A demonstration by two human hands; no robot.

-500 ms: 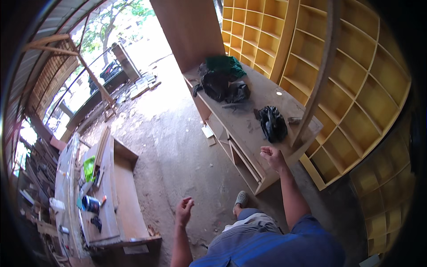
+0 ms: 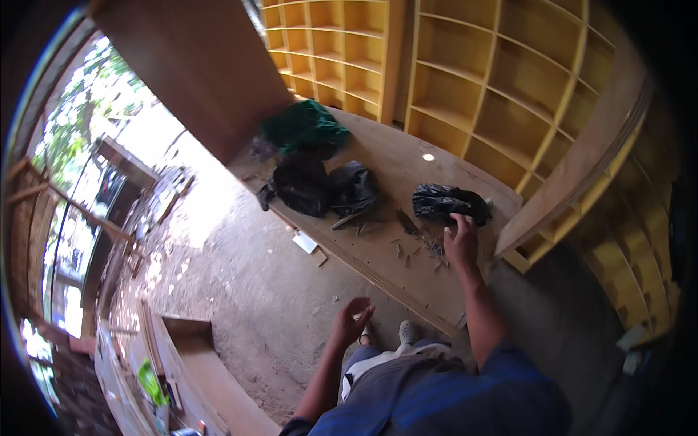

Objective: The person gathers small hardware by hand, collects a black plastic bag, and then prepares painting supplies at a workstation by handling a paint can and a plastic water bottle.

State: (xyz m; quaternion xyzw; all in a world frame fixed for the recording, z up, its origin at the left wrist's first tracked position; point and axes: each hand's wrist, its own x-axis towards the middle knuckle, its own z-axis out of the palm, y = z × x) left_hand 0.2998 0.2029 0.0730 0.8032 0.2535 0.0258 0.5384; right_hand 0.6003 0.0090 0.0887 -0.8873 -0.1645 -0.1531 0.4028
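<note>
The right hand (image 2: 462,243) has just come up to the black bag (image 2: 442,200), so now it can reach it. It's hard to tell if the fingers pinch it. The bag lies at the fingertips, on the wooden bench (image 2: 396,161), near little bits (image 2: 438,251). The left hand (image 2: 352,321) hangs loose, with nothing in it.

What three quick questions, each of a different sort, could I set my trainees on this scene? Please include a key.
1. Which of the person's hands is nearer the lone black bag on the wooden bench?

2. True or false: the dark green bundle lies toward the bench's far end, away from both hands.

3. What colour are the compartmented shelves beyond the bench?
A) Blue
B) Yellow
C) White

Key:
1. The right hand
2. True
3. B
</note>
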